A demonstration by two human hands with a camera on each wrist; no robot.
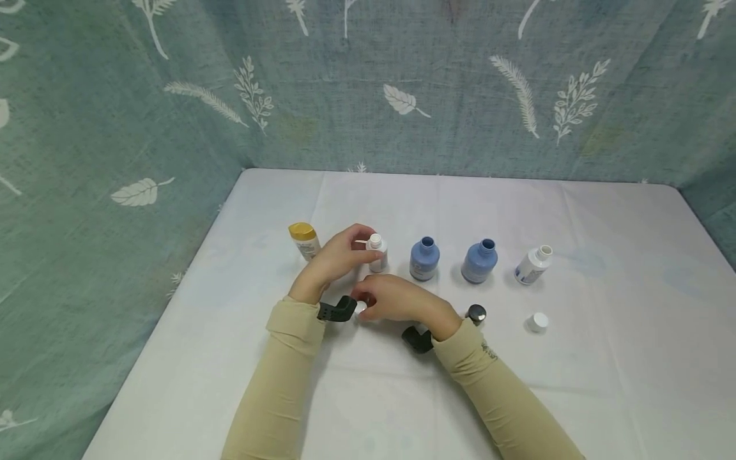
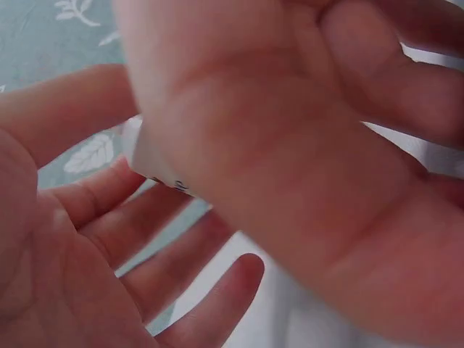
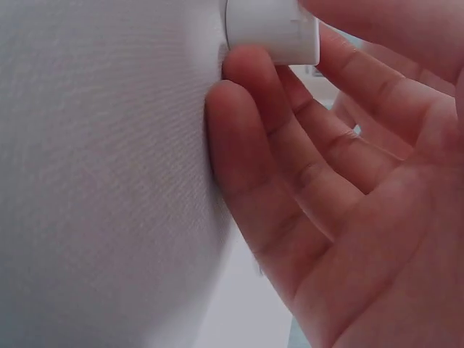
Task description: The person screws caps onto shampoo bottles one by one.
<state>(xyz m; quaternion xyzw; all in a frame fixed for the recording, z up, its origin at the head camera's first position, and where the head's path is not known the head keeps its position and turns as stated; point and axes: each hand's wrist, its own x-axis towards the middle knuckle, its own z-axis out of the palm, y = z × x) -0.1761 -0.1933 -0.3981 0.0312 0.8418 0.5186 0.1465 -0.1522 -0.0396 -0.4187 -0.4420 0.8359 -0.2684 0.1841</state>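
Observation:
My left hand [image 1: 339, 255] holds a small white bottle [image 1: 377, 260] upright on the table, its thumb across the near side and its fingers behind. In the left wrist view the bottle [image 2: 148, 156] shows between thumb-side and fingers, largely covered by the blurred right hand [image 2: 275, 152]. Just nearer on the table, my right hand [image 1: 399, 299] pinches a white screw cap [image 1: 360, 307] between thumb and fingers. The right wrist view has this cap [image 3: 272, 32] against the white cloth, with the lower fingertips [image 3: 232, 109] resting on the cloth beside it.
A yellow-capped white bottle [image 1: 305, 241] stands left of the left hand. Two uncapped blue bottles [image 1: 424, 260] and an uncapped white bottle [image 1: 533, 265] stand to the right. A dark shiny cap [image 1: 476, 313] lies by the right sleeve, another white cap [image 1: 538, 322] farther right.

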